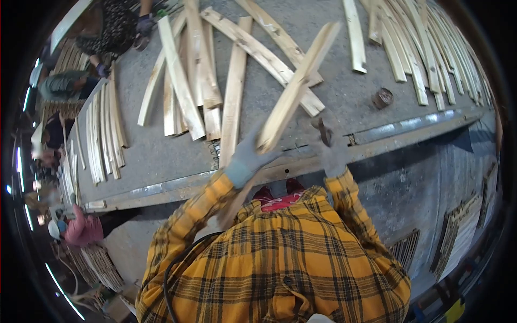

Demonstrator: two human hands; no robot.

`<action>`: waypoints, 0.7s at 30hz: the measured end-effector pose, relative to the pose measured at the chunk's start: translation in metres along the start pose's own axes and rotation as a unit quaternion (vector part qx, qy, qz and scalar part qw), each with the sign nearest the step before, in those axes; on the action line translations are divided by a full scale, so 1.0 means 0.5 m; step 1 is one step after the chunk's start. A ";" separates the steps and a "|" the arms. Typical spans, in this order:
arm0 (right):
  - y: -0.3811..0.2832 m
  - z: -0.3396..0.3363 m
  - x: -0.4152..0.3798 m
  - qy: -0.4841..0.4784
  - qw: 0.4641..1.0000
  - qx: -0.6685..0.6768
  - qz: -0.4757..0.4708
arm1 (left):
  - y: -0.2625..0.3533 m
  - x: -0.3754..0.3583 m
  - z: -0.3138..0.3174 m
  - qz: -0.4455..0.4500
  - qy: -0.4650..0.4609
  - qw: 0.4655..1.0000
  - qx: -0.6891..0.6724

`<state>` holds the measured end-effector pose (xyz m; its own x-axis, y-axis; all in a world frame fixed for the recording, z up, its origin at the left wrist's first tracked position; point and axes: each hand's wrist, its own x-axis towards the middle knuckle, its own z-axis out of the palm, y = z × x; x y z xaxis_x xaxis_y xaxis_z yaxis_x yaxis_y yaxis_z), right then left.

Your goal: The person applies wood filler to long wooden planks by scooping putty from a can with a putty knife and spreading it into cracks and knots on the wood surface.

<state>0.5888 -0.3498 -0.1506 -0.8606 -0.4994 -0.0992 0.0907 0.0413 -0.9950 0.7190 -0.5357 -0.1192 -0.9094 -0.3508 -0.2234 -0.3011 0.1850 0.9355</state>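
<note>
My left hand [249, 160], in a grey glove, is closed around a pale wooden slat [296, 89]. The slat slants up and away over the table, its far end high to the right, and a stretch of wood also shows below the glove. Near the table's front edge, my right hand [335, 156] is gloved too and blurred by motion. A short, dark hand tool [323, 132] sticks up from its closed fingers; its exact kind is unclear. Crossed loose slats [234, 86] lie just beyond my left hand.
On the grey table [344, 102] stands a small round brown container [383, 98]. Slats lie in rows at the right [425, 54] and left [105, 132]. A metal strip [393, 129] edges the table. Other people, one in a pink sleeve [84, 226], are along the left.
</note>
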 end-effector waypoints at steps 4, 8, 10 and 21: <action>-0.036 0.021 -0.056 -0.062 0.994 0.088 0.023 | 0.094 0.193 0.114 0.140 0.120 0.983 0.017; -0.052 -0.087 -0.018 0.151 0.975 -0.158 -0.043 | 0.237 0.287 0.205 -0.027 0.035 0.996 -0.080; -0.175 -0.154 0.018 0.167 0.980 -0.106 0.026 | 0.245 0.277 0.208 0.067 -0.002 0.996 -0.060; -0.334 -0.797 0.499 0.243 0.799 -0.545 -0.075 | -0.132 0.055 -0.035 -0.268 0.199 0.801 0.497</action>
<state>0.1593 -0.1367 -0.0131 -0.9374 -0.1866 0.2940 -0.2951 0.8738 -0.3865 0.7189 -0.5737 -0.1823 -0.4686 -0.8530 -0.2296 -0.8775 0.4795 0.0096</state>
